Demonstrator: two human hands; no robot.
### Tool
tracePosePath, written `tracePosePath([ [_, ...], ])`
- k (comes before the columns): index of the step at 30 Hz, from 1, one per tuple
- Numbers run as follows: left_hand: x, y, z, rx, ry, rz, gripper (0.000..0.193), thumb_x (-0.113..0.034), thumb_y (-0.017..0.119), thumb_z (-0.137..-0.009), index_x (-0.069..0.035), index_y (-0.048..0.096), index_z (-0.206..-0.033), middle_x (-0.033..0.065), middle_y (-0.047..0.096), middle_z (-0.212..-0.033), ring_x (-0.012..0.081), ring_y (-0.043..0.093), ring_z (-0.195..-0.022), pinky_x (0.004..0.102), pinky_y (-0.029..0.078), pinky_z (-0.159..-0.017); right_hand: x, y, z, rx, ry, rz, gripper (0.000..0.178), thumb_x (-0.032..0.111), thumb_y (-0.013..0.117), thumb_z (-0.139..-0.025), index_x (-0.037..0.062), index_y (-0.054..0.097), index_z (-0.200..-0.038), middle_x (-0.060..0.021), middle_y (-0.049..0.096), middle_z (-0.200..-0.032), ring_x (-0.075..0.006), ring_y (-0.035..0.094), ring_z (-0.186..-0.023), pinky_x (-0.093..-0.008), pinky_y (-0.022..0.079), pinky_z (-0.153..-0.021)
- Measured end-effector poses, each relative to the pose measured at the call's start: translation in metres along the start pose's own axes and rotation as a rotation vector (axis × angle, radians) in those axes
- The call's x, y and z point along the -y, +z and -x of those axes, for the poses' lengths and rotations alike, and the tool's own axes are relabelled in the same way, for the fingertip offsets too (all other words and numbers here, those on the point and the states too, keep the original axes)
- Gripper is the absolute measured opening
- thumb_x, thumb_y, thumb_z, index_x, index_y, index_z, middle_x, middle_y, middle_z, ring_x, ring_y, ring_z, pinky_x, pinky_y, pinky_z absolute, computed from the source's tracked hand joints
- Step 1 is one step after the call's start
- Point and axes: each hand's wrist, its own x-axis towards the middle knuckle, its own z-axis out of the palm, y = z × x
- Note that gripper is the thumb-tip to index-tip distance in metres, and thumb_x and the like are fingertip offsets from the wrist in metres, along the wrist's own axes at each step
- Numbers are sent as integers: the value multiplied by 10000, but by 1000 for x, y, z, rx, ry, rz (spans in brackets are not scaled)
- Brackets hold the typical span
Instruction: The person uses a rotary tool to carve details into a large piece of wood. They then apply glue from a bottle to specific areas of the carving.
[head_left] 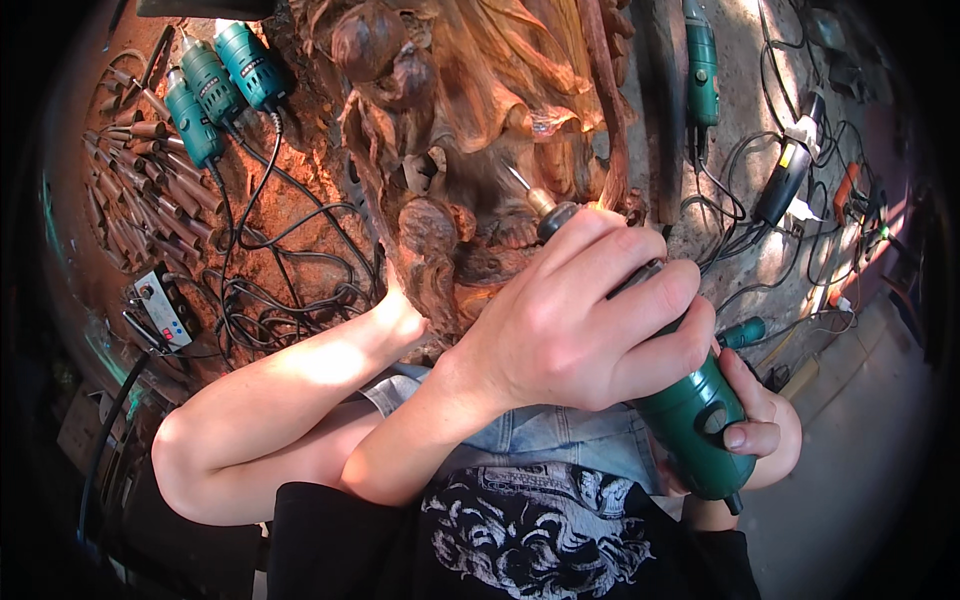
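Note:
A green rotary tool [690, 430] lies slantwise over my lap, its thin pointed bit [519, 180] and brass-coloured collet [541, 201] aimed up and left. My left hand [575, 325] is wrapped round its dark front end, which the fingers partly hide. Lower down, the fingers of my right hand [752, 405] curl round the green body near the cord end. A small dark piece shows between my left fingers; I cannot make out what it is. Just beyond the bit rises a brown wood carving [500, 85] with rounded figures and flowing folds.
More green rotary tools [215, 85] lie at the far left, beside a pile of wooden-handled carving tools [150, 185]. A control box [160, 310] and tangled black cords [270, 290] are nearer. Another rotary tool [702, 75] and a power strip [785, 180] lie right.

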Motion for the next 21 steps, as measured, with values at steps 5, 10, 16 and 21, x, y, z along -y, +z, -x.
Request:
tracePosePath([
  [5,3,2,-1,-27,-4,-29,244,-203,792,-709,-134,728,-934,33,709,-926,214,692,-816,335,517,-663,-2,4,-6,-43,3,-4,831,465,896,-826,110,383,-1375,-404,503,-1453,-581,614,-1270,-564,545,-1102],
  [10,3,1,-1,-17,-10,-43,253,-213,798,-704,-135,728,-935,36,712,-921,215,690,-811,334,518,-663,-4,5,-6,-51,7,-8,827,469,902,-822,94,399,-1360,-399,516,-1441,-560,620,-1266,-550,560,-1086],
  [16,4,4,0,-34,-11,-43,255,-223,798,-705,-137,729,-935,36,711,-919,214,692,-809,331,517,-660,-5,6,-7,-54,11,-12,823,474,908,-817,75,417,-1343,-393,532,-1427,-536,628,-1262,-533,578,-1066],
  [21,2,4,0,-35,-22,-41,249,-223,795,-707,-138,728,-931,36,709,-919,215,693,-808,329,516,-659,-3,7,-7,-59,14,-24,820,478,914,-813,59,433,-1328,-388,546,-1415,-516,634,-1259,-519,593,-1050],
])
